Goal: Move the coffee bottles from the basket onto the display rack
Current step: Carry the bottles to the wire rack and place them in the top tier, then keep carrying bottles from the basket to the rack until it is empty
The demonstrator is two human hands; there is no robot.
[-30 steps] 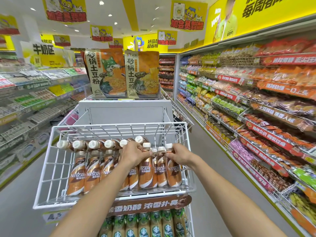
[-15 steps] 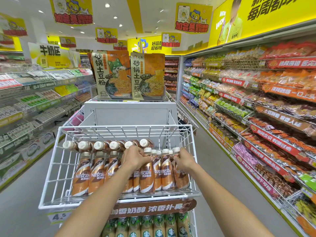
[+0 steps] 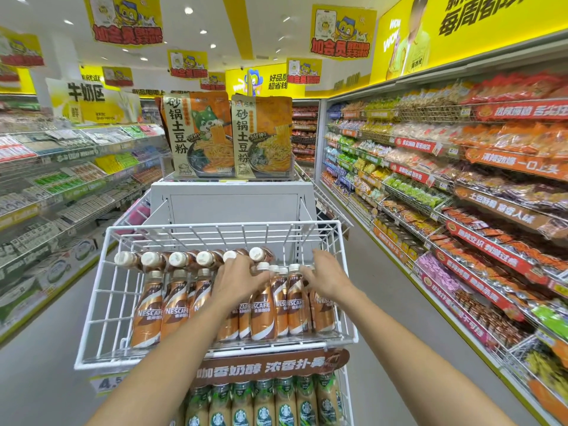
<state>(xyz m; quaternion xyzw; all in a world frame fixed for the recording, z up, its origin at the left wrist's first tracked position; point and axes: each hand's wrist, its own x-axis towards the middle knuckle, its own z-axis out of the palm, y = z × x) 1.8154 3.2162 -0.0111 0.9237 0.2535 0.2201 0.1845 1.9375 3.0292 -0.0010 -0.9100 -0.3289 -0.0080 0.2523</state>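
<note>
Just below your arms, green-label bottles fill the lower tier. Above them your left hand lies across the caps of the upright coffee bottles, too blurred to tell whether it grips one, and your right hand rests beside it, fingers spread and loose. Those bottles stand at the front of the white wire rack, with six more lying behind and two noodle packs beyond.

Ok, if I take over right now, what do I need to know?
Left grip: on the standing Nescafe bottles' tops, blurred, hold unclear.
Right grip: open, fingers spread over the rightmost bottles.
White wire rack: one row stands in front, a lying row behind.
Done: both rows are in.
Left: basket out of view, so count unknown; the back right corner looks free.
</note>
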